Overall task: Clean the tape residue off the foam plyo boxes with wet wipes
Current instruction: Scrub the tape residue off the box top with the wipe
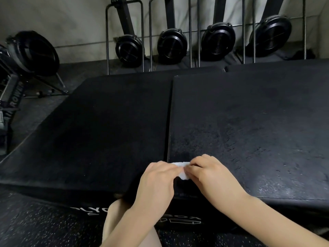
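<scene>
1. Nearest the camera, the left hand [156,177] and the right hand [207,172] meet over the front edge of the boxes, each pinching an end of a small white wet wipe [181,171] between curled fingers and thumb. The wipe is bunched between them, held just above the surface; whether it touches the foam cannot be told.
2. The step in hand looks like readying the wipe. It would pay to fold it into a firm pad with a clean face outward, so the pressure lands on a small area.
3. Directly beneath the hands is the seam between the left plyo box [99,132] and the right plyo box [249,131], which stand side by side, touching.
4. The right box's top shows greyish, scuffed patches, possibly residue. I would rub there in short, firm strokes, bracing the box with the free hand and turning the wipe as it soils.
5. Farthest off, rowing machines [171,44] stand upended against the wall.
</scene>
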`<state>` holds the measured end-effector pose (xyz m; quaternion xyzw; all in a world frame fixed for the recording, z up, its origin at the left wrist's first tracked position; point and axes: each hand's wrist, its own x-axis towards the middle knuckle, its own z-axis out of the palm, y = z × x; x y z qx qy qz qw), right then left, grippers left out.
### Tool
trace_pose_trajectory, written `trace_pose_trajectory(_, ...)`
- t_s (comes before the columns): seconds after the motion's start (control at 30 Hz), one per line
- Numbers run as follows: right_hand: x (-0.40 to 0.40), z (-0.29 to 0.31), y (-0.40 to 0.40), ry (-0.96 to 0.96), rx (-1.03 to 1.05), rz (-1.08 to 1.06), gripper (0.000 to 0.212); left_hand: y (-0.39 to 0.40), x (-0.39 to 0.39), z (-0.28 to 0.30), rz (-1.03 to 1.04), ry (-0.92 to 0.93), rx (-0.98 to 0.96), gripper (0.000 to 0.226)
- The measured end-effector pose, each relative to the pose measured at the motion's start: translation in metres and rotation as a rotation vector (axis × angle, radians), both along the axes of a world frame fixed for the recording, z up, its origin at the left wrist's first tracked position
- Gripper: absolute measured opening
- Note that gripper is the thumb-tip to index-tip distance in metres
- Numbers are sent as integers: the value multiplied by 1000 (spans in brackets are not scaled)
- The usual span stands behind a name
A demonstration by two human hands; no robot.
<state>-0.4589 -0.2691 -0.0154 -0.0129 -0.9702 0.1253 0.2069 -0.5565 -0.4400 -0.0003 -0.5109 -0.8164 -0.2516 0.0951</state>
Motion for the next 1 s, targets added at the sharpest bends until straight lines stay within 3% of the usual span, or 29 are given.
trace_pose_trajectory(0.3, -51, 7, 24, 3, 60, -90, 21, 45, -42, 6, 173, 139, -142, 35)
trace_pose_trajectory(0.47, -21, 5, 15, 29, -34, 1, 8, 19, -21, 4, 115, 20, -65, 39)
trace_pose_trajectory(0.6, -6, 5, 6, -12, -98, 16, 27, 2, -3, 4, 97, -39, -34, 27)
trace_pose_trajectory(0.7, -5, 3, 1, -13, -69, 0, 5, 2, -5, 2, 63, -13, -121, 30)
trace_pose_trajectory(0.83, -20, -2, 2, -32, -3, -81, 22, 19, -18, 1, 77, -7, -156, 43)
trace_pose_trajectory(1.0, -50, 6, 16, -31, 70, -127, 30, 42, -37, 3, 187, 24, -143, 36)
